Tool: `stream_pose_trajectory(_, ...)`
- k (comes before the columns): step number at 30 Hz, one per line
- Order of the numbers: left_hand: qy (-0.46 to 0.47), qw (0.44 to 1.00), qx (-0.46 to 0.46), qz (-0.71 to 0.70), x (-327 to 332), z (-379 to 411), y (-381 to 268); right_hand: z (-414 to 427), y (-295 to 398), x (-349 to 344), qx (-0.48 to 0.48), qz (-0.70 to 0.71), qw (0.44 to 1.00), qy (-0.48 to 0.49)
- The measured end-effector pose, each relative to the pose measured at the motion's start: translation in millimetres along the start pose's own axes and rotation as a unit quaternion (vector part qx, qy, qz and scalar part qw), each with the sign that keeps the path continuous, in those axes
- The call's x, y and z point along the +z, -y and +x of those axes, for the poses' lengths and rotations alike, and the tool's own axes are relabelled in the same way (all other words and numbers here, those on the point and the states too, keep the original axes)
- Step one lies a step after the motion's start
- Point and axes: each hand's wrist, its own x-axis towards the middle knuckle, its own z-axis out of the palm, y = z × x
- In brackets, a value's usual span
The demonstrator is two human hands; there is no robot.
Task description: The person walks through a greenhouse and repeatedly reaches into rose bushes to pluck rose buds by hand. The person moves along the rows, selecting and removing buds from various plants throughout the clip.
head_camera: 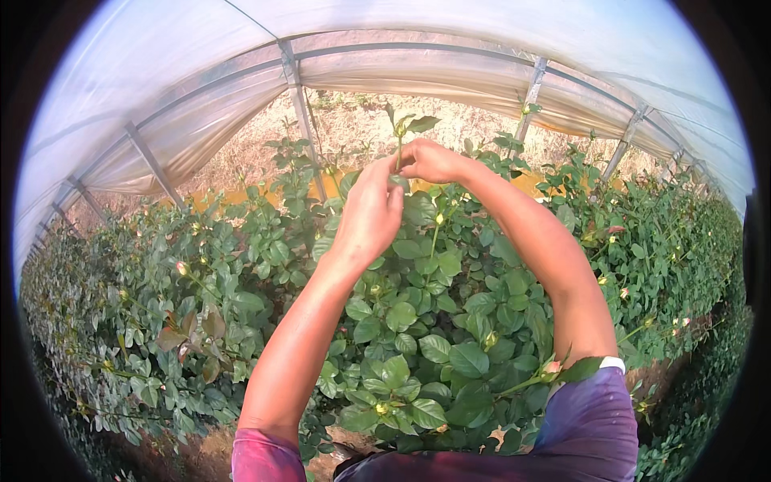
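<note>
Both my arms reach forward over a bed of rose plants. An upright green rose stem [399, 150] topped by a small closed bud [400, 128] and a few leaves rises between my hands. My left hand [373, 202] is closed around the stem from the left, with its thumb toward me. From the right, my right hand [430, 161] bends in, its fingertips pinching at the same stem just below the bud. The exact finger contact is partly hidden. Directly below the hands, a pale yellow-green bud [439, 219] stands among broad leaves.
Dense rose foliage [415, 343] fills the space before me. A pinkish bud [550, 367] on a stem touches my right sleeve. Metal posts [299, 102] carry the plastic greenhouse sheeting [415, 72] beyond the bed. A yellow strip [241, 196] runs behind the plants, near dry ground.
</note>
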Motion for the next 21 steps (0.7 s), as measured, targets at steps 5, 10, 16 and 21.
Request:
stream_pose_trajectory(5,0.057,0.996,-0.048,0.049,38,-6,-23,-81,1,-1,0.029,-0.001,0.993,0.116)
stream_pose_trajectory(10,0.100,0.990,-0.073,0.072,31,-42,-22,-90,42,13,0.011,0.129,0.984,0.119)
stream_pose_trajectory(16,0.095,0.989,-0.005,0.116,41,-67,-16,-62,17,31,0.159,0.207,0.931,0.256)
stream_pose_trajectory(21,0.042,0.997,0.035,0.046,45,-92,-9,-61,9,53,0.204,0.274,0.913,0.225)
